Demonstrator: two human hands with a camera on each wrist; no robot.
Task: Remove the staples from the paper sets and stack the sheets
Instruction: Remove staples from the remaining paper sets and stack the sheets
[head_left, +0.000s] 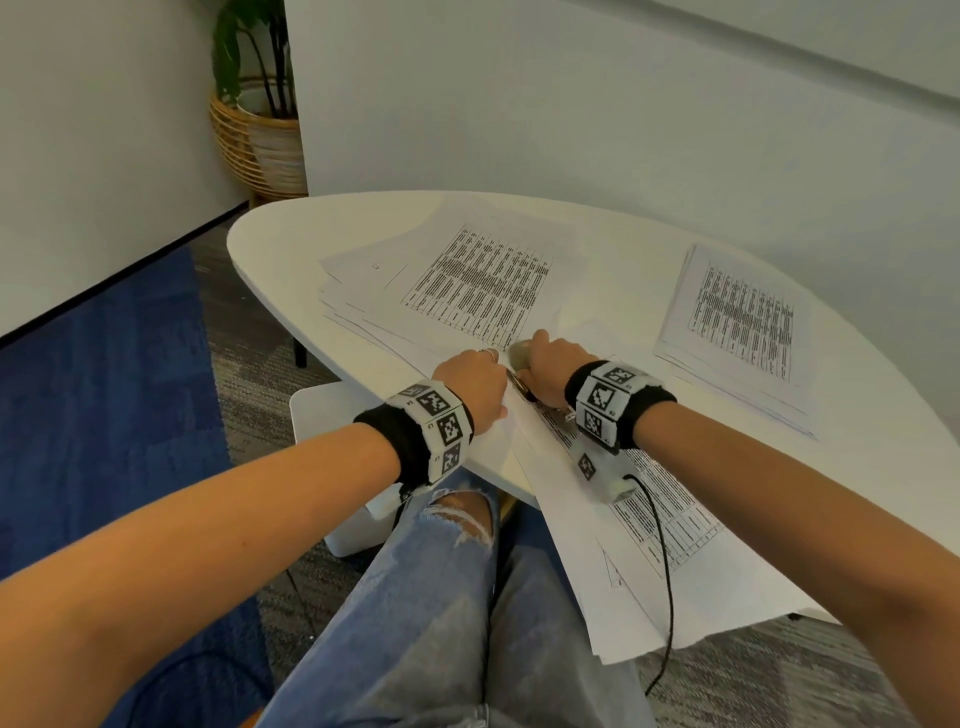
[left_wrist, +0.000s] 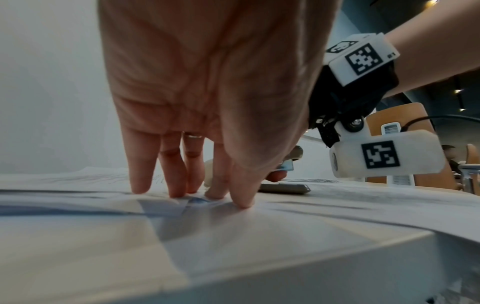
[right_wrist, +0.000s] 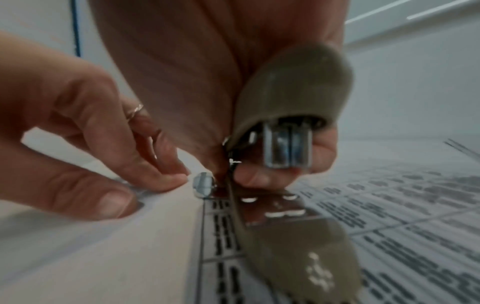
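A stapled paper set (head_left: 649, 545) with a printed table lies at the table's near edge and hangs partly over it. My left hand (head_left: 472, 384) presses its fingertips (left_wrist: 241, 202) down on the set's blank corner (left_wrist: 233, 236), fingers extended. Just to its right, my right hand (head_left: 550, 364) grips a grey-olive stapler (head_left: 519, 353). Seen from the right wrist, the stapler (right_wrist: 293, 86) is hinged open, its base lying on the printed sheet (right_wrist: 389, 216). Its small metal end tab (right_wrist: 203, 185) sits against the paper beside the left fingertips (right_wrist: 166, 181). No staple can be made out.
A loose, fanned pile of sheets (head_left: 467, 280) covers the middle of the white oval table (head_left: 291, 234). A neater stack (head_left: 743, 332) lies at the right. A black cable (head_left: 665, 571) trails over the near paper. A potted plant in a basket (head_left: 260, 140) stands on the floor beyond.
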